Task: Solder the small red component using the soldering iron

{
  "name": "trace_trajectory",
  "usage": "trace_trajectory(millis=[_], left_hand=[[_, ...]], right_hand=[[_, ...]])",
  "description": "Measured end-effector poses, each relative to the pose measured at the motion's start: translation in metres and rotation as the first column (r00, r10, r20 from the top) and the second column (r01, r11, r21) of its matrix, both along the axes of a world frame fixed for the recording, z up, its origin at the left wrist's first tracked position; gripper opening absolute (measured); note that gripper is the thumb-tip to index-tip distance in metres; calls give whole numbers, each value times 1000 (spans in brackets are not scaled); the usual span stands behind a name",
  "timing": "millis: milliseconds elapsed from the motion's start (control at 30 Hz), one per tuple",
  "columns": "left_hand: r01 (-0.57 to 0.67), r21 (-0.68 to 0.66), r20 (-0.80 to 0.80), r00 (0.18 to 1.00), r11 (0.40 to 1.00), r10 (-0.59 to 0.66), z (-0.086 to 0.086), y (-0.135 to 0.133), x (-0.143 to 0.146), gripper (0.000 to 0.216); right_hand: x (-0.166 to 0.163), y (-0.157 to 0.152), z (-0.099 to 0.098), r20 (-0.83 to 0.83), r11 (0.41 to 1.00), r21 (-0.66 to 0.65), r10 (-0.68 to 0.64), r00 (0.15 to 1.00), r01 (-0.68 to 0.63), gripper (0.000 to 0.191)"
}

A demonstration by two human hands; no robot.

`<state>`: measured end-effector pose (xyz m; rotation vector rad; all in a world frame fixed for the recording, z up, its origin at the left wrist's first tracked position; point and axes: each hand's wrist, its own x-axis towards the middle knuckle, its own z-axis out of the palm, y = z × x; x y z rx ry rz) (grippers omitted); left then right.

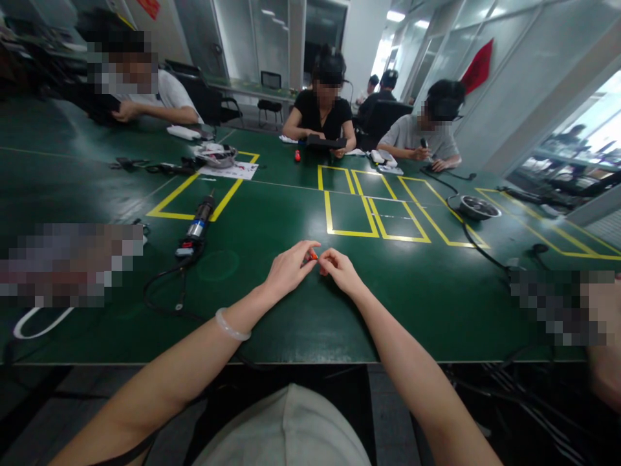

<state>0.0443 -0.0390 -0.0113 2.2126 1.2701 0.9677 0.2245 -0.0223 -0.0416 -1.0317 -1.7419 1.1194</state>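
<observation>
One small orange piece (314,256) is sitting between the thumb and fingers of the left hand (291,266), over the near middle of the green table (301,323). That hand is holding it in a narrow pinch and partly covering it, so its full shape is hiding. Just beside it, the right hand (339,266) is bending its fingers inward; whether they are gripping anything, I cannot tell. Judging by its size, the piece is probably weighing very little; it is looking stiff and perhaps slippery, so a light fingertip pinch on its exposed end is seeming the safest hold. A pale bracelet (231,327) is circling the left wrist. Farther off, yellow tape outlines (352,234) are marking the tabletop. To the left, a dark cylindrical tool (198,223) is lying with its cable (150,304) curling nearer. To the right, a round dark-centred object (479,208) is resting beside another cable (453,191). On the far side, three people (334,120) are sitting.
</observation>
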Motion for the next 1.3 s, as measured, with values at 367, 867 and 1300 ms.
trace_trajectory(millis=[367, 867, 1300], left_hand=[[97, 220, -239, 970, 971, -42, 8, -8, 5, 38], [58, 42, 3, 998, 997, -58, 3, 7, -7, 15], [28, 37, -37, 999, 999, -27, 5, 7, -11, 27]], right_hand=[[0, -1, 4, -206, 990, -106, 66, 976, -89, 31], [3, 1, 5, -264, 987, -112, 85, 961, -118, 35], [3, 1, 2, -244, 991, -97, 70, 967, -96, 32]])
